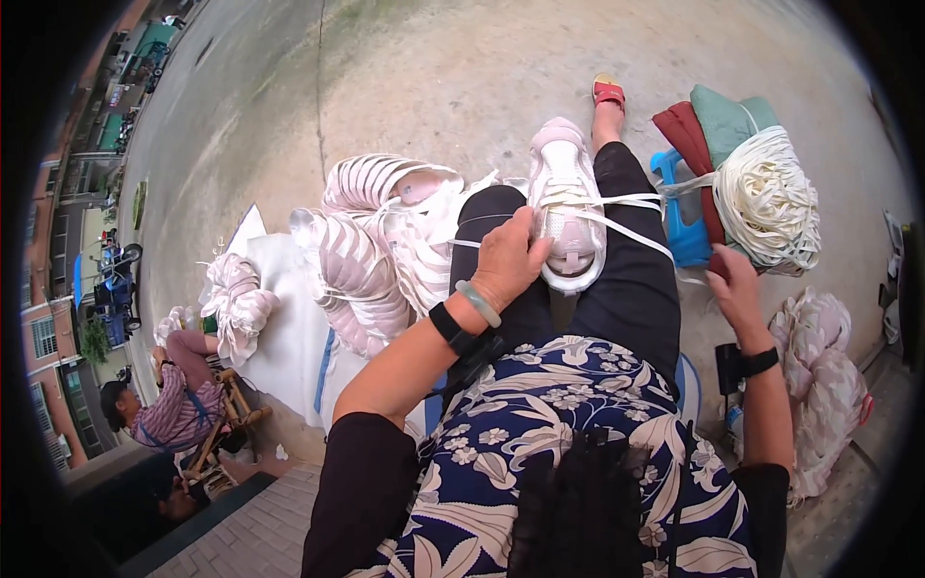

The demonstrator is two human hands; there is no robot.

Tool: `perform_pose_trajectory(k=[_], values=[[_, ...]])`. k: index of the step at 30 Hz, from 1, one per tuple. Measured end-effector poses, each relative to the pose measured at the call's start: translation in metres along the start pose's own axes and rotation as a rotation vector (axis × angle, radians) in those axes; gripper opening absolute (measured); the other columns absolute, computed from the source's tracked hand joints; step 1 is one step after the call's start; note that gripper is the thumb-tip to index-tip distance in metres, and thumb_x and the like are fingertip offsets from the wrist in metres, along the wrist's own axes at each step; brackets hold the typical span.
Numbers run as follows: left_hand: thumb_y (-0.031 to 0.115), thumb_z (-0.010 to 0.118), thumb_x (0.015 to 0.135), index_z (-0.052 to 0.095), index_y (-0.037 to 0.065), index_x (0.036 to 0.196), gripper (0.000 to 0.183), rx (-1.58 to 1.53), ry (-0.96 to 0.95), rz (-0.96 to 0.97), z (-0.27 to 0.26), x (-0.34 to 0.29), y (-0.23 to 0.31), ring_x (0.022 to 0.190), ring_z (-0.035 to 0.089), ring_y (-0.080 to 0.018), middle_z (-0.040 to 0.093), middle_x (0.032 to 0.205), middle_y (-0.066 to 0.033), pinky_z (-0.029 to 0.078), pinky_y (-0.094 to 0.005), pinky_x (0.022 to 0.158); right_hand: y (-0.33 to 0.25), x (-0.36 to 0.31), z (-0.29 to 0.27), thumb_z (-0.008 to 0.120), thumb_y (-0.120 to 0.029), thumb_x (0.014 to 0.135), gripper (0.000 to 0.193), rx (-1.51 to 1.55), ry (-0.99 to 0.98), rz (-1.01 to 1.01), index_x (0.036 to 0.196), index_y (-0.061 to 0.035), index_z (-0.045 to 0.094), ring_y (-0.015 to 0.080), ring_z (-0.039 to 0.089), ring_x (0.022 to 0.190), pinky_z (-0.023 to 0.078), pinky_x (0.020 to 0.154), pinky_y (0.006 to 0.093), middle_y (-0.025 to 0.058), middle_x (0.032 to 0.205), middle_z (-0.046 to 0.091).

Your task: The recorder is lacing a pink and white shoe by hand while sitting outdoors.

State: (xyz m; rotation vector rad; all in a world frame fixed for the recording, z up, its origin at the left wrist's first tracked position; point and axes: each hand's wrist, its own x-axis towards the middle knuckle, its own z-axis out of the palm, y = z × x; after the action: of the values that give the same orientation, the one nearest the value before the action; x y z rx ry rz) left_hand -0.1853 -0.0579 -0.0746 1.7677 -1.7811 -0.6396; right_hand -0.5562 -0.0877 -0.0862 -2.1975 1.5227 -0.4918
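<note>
A pale pink and white sneaker (568, 197) rests across my lap, its toe pointing toward me. My left hand (515, 258) is closed on the near left side of the shoe, thumb by the toe. White flat shoelaces (631, 234) stretch from the eyelets to the right over my thigh. My right hand (740, 289) is out to the right beside the stool, its fingers curled; a white lace strand reaches its fingertips, which are partly hard to make out. A thin strand also trails left of the shoe.
Bundled pink and white shoe uppers (361, 255) lie on white sheeting (279, 279) at my left. To the right, a blue stool (686, 236) bears folded cloth (727, 120) and a bundle of cream laces (766, 197). More wrapped uppers (819, 385) are behind it. Another person (178, 414) sits far left.
</note>
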Motion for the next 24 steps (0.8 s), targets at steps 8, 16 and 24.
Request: perform_pose_trajectory(k=[8, 16, 24], values=[[0.01, 0.055, 0.077, 0.049, 0.0, 0.11, 0.035, -0.047, 0.042, 0.011, 0.014, 0.001, -0.004, 0.062, 0.059, -0.0349, 0.057, 0.066, -0.0177, 0.046, -0.0397, 0.057, -0.134, 0.064, 0.058, 0.067, -0.02, 0.07, 0.044, 0.056, -0.003, -0.467, 0.107, -0.0019, 0.052, 0.0291, 0.052, 0.095, 0.039, 0.082, 0.0387, 0.0129, 0.099, 0.055], [0.009, 0.049, 0.078, 0.046, -0.002, 0.113, 0.037, 0.008, 0.052, -0.054, 0.023, 0.005, -0.005, 0.065, 0.059, -0.0384, 0.058, 0.068, -0.0219, 0.046, -0.0441, 0.061, -0.129, 0.086, 0.075, 0.066, -0.012, 0.067, 0.04, 0.03, -0.015, -0.534, 0.102, 0.0006, 0.051, 0.0316, 0.053, 0.09, 0.043, 0.077, 0.0387, 0.0143, 0.093, 0.053], [0.011, 0.052, 0.076, 0.042, 0.0, 0.118, 0.044, 0.018, -0.005, -0.016, 0.02, 0.008, -0.003, 0.064, 0.058, -0.0385, 0.058, 0.064, -0.02, 0.046, -0.0452, 0.061, -0.124, 0.086, 0.064, 0.063, -0.019, 0.074, 0.029, 0.233, -0.014, -0.317, 0.098, -0.0047, 0.056, 0.0333, 0.058, 0.082, 0.045, 0.071, 0.0405, 0.0162, 0.087, 0.06]])
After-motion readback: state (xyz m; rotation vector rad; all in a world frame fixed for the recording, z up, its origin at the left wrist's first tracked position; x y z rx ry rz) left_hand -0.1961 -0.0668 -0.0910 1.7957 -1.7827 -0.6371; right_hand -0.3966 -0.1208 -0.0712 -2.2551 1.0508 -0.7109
